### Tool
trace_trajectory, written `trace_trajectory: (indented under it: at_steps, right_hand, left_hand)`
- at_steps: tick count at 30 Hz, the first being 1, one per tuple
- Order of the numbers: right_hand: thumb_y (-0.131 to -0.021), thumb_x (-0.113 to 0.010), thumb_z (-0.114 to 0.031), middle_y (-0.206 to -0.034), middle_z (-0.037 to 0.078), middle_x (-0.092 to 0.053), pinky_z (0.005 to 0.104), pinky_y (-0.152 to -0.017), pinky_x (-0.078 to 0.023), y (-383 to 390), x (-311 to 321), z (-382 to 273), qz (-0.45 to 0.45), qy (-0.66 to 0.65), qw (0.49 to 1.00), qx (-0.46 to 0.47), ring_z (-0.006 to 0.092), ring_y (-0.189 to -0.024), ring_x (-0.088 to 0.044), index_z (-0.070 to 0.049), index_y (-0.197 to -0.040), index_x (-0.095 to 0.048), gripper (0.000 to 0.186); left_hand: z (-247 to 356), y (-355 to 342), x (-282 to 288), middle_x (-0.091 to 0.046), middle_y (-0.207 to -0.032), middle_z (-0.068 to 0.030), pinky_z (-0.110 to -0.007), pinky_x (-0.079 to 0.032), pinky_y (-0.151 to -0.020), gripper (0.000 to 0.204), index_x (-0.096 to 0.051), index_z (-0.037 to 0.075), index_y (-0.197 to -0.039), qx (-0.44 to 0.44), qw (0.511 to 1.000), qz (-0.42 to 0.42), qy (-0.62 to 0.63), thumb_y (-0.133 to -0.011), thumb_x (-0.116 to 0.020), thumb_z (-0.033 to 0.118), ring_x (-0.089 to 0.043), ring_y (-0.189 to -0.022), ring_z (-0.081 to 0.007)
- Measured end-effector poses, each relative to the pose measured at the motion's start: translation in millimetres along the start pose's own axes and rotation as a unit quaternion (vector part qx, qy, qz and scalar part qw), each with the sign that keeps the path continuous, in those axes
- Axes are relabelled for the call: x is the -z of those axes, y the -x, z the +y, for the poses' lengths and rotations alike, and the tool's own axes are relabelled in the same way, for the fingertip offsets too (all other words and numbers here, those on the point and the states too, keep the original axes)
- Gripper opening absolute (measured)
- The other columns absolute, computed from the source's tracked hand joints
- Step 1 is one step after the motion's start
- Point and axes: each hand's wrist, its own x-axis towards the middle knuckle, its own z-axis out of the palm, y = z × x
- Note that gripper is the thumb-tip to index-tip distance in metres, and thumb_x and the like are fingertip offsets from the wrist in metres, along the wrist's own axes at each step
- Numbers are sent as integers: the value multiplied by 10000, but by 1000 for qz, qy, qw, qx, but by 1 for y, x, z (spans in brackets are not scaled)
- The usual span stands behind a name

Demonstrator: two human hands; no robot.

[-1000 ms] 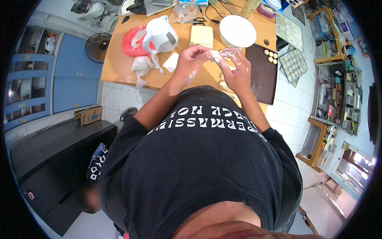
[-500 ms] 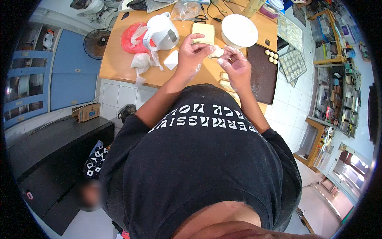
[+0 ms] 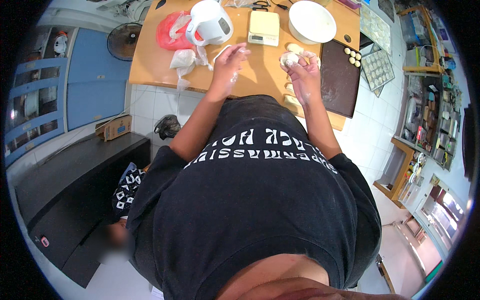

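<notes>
Between the thumb and fingers of my right hand (image 3: 306, 80) is a small pale piece of dough (image 3: 289, 59), held above the table just left of the dark baking tray (image 3: 340, 82). Flour whitens the fingers. My left hand (image 3: 229, 69) is raised with its fingers apart and nothing seen in them. Behind it shows the edge of a flat white piece (image 3: 221, 52), mostly hidden. A pale dough lump (image 3: 295, 48) lies past my right hand, and dough strips (image 3: 291, 100) lie beside its wrist. Several small dough balls (image 3: 352, 56) sit at the tray's far right.
Ahead stand a kitchen scale (image 3: 264, 31) with a pale yellow top and a white bowl (image 3: 312, 22). At the left are a white electric kettle (image 3: 212, 25), a red plastic bag (image 3: 167, 34) and a clear bag of white powder (image 3: 183, 59). A person's patterned sleeve (image 3: 128, 191) shows lower left.
My hands, together at the dough before, have parted. The left moved left toward the white piece; the right keeps the dough. The view has shifted, uncovering the scale.
</notes>
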Motion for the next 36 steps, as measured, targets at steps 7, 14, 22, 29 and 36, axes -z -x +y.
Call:
trace_trajectory:
  at_steps: [7, 14, 22, 29, 36]
  right_hand:
    - [-996, -566, -3, -1129, 169, -652, 453, -952, -585, 0, 41, 45, 86, -85, 983, -141, 338, -1090, -672, 50, -1233, -567, 244]
    - [-912, -677, 30, -1074, 132, -709, 338, -910, -575, -3, 47, 97, 125, 105, 980, -116, 254, -956, -697, 95, -1191, -640, 289]
    - [-927, -667, -164, -1093, 162, -750, 360, -912, -546, -16, 58, 170, 216, 606, 765, -10, 248, -990, -717, -43, -1237, -711, 335]
    - [-1005, -526, -192, -1479, 148, -551, 473, -1171, -369, -3, 99, 259, 57, 822, 548, 146, 342, -1388, -491, -47, -1413, -572, 436]
    - [-1010, -549, -386, -1650, 216, -258, 539, -1223, -227, 2, 43, 269, 152, 814, 560, -26, 395, -1521, -254, -5, -1565, -323, 709]
  left_hand:
    - [-36, 8, 67, -707, -1166, -36, -281, -441, -814, 415, -612, 105, -1329, 80, 994, 77, -21, -1014, -612, 375, -593, -1018, -113]
    - [-57, -5, 109, -714, -1110, -30, -260, -445, -772, 402, -616, 57, -1308, 137, 986, 87, -49, -1000, -638, 314, -598, -962, -99]
    - [-121, -64, 158, -701, -1077, -66, -286, -507, -873, 387, -634, -17, -1266, 61, 984, -39, -165, -971, -693, 226, -642, -986, -134]
    - [-122, -103, 135, -653, -1232, -173, -434, -437, -1012, 537, -620, 52, -1313, -68, 873, -134, -465, -858, -767, 294, -596, -1161, -319]
    - [-170, -117, 150, -346, -1571, -191, -590, -261, -1120, 708, -523, 105, -1424, -207, 759, -159, -597, -816, -767, 372, -296, -1456, -387]
